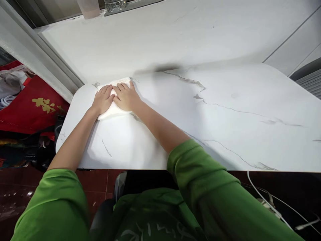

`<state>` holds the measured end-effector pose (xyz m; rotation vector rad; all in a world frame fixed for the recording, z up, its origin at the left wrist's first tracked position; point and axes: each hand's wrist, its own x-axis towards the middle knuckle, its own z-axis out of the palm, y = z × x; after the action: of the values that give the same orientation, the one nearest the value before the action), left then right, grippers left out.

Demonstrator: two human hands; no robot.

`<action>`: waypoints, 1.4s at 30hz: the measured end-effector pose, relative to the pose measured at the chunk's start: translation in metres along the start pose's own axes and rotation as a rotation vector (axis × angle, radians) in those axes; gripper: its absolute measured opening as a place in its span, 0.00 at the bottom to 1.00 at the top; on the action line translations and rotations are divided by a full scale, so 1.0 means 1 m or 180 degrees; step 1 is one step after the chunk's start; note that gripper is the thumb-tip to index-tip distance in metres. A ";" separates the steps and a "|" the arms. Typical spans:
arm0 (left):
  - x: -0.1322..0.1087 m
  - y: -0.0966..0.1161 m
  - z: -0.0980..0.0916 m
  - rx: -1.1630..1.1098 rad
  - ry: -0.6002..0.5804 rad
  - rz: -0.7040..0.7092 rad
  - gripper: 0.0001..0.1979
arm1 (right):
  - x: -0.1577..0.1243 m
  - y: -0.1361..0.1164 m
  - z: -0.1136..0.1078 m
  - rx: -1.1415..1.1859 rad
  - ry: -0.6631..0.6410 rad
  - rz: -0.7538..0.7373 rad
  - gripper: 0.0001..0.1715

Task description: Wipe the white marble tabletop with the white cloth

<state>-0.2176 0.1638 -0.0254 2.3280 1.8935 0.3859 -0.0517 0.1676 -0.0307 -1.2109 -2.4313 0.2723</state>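
Note:
A folded white cloth (115,110) lies flat near the left end of the white marbled table (225,134). My left hand (102,99) rests palm down on the cloth's left part, fingers laid out flat. Beside it, my right hand (127,97) presses on the right part with its fingers spread and the thumb close to the left hand. The two hands touch or nearly touch at the middle. Much of the cloth is hidden beneath them.
Behind the table stands a white wall (160,40), with a clear glass (114,5) and a translucent cup (89,8) on the ledge above. A red bag (32,103) with gold lettering is at left. White cables (260,194) hang below the front edge at right.

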 end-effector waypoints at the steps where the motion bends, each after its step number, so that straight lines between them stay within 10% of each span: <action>1: 0.006 -0.001 0.001 0.0001 0.0006 -0.0004 0.27 | 0.005 0.004 0.001 0.0018 0.0024 -0.0010 0.32; 26: 0.080 -0.028 0.015 -0.0044 0.0194 0.0175 0.25 | 0.066 0.046 0.010 -0.0013 0.0011 0.0096 0.34; 42: -0.005 0.040 0.011 0.0207 0.0069 -0.0024 0.25 | -0.024 0.024 -0.009 -0.0123 0.0182 -0.0100 0.34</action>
<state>-0.1784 0.1511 -0.0263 2.3660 1.9526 0.3556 -0.0174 0.1624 -0.0375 -1.1795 -2.4143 0.1797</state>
